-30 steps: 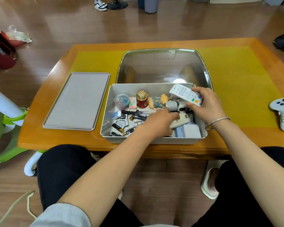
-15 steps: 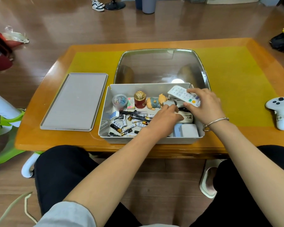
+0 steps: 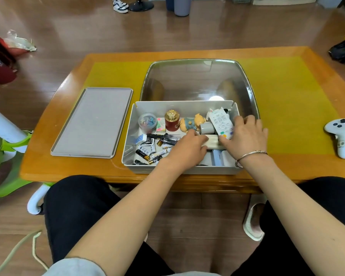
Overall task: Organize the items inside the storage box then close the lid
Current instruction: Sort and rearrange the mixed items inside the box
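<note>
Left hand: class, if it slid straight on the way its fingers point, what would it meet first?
The left hand points right, at the cream remote it already touches. Beyond that lies the right hand holding the white remote. Depth is hard to judge.

Wooden desk (image 3: 48, 168) with a yellow mat (image 3: 287, 108) and four things on it

The open storage box (image 3: 187, 170) sits where both hands (image 3: 189, 148) reach; its grey lid (image 3: 92, 122) lies flat left of them, a glass tray (image 3: 197, 80) stands just beyond, touching the box's far wall, and a white game controller (image 3: 343, 136) rests well to their right.
</note>
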{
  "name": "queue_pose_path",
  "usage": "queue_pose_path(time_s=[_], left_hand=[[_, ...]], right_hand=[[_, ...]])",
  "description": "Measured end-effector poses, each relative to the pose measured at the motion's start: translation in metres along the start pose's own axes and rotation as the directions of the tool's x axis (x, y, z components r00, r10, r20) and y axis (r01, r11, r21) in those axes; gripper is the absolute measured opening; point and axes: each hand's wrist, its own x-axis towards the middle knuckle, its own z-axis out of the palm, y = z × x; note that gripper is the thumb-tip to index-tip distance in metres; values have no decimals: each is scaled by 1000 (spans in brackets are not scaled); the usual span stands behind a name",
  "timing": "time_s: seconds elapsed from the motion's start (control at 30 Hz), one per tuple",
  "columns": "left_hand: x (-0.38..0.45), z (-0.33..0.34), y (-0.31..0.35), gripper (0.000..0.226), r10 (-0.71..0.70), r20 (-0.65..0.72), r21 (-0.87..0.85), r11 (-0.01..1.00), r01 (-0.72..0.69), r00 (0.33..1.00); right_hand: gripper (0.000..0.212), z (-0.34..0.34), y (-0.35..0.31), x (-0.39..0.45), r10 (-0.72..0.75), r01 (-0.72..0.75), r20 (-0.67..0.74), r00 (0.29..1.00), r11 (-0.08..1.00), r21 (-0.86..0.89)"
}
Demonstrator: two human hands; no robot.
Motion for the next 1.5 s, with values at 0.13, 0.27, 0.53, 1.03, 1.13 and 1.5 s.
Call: queue_pose_path(time_s=[0.13,0.27,0.53,1.03,1.13,1.5], left_hand=[[0,1,-1,35,30,-2,-98,995,-30,1000],[-5,3,-5,33,62,-9,-145,987,-62,998],[-20,-32,-31,30,-74,-302,-67,996,56,951],[-57,-64,-122,32,-486,-277,63,852,520,829],[-58,-62,-119,27,-477,-316,61,853,519,820],[-50,-29,-80,25,-504,-325,-53,854,517,800]], right_hand=[[71,-1,-1,4,-44,43,21,999,997,69],[67,2,0,8,1,-3,19,1000,991,136],[58,-3,-4,7,-84,97,-90,992,982,160],[15,6,-73,-8,-564,481,495,661,825,297],[22,8,-73,-3,-568,476,474,673,823,311],[52,39,-123,9,-661,510,273,699,729,456]])
